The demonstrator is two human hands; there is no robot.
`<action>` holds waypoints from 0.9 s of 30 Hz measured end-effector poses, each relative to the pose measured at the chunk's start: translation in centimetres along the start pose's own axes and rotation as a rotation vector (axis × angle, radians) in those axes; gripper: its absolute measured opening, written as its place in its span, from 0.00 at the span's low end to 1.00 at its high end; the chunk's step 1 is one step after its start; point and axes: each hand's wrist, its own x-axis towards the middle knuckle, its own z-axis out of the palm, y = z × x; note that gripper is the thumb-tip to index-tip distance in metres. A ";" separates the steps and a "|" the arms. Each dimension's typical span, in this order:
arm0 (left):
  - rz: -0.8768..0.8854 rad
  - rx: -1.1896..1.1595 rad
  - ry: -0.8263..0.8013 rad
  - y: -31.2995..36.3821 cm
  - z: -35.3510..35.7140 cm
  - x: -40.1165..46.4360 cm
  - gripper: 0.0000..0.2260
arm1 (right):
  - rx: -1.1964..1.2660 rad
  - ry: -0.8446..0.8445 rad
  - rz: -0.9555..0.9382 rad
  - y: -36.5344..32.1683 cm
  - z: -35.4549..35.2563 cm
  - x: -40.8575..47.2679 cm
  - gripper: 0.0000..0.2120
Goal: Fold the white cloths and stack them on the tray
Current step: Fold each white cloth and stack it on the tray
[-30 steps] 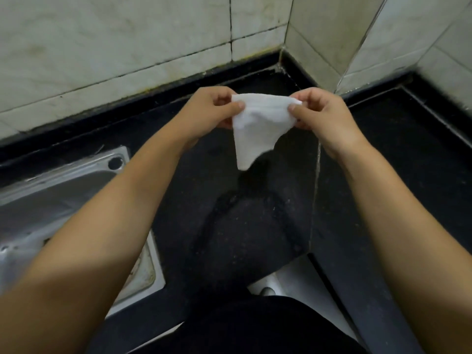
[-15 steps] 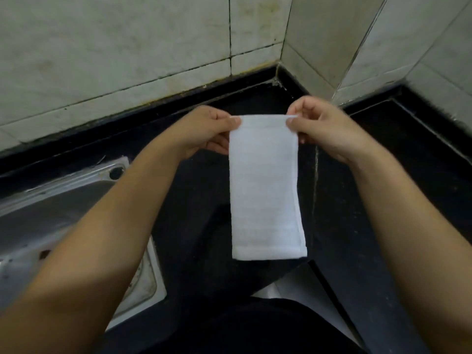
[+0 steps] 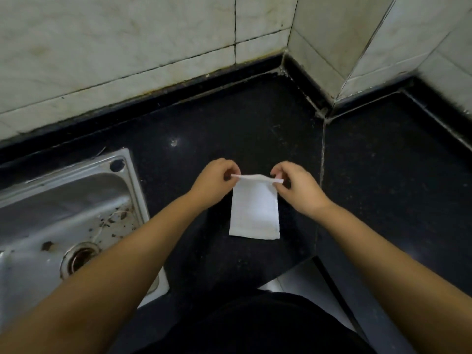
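A person's two hands hold one narrow white cloth (image 3: pixel 254 213) over a black surface (image 3: pixel 383 175). The left hand (image 3: pixel 214 183) pinches the cloth's top left corner and the right hand (image 3: pixel 298 186) pinches its top right corner. The cloth's lower edge lies on the surface, near the front edge. A steel sink (image 3: pixel 63 200) sits to the left, apart from the cloth. Bare surface stretches behind and to the right, up to the tiled wall (image 3: pixel 127 47).
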 end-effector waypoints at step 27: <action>-0.407 0.299 -0.032 -1.3 6.1 -3.5 0.20 | -0.233 -0.022 0.595 0.3 5.8 -3.2 0.22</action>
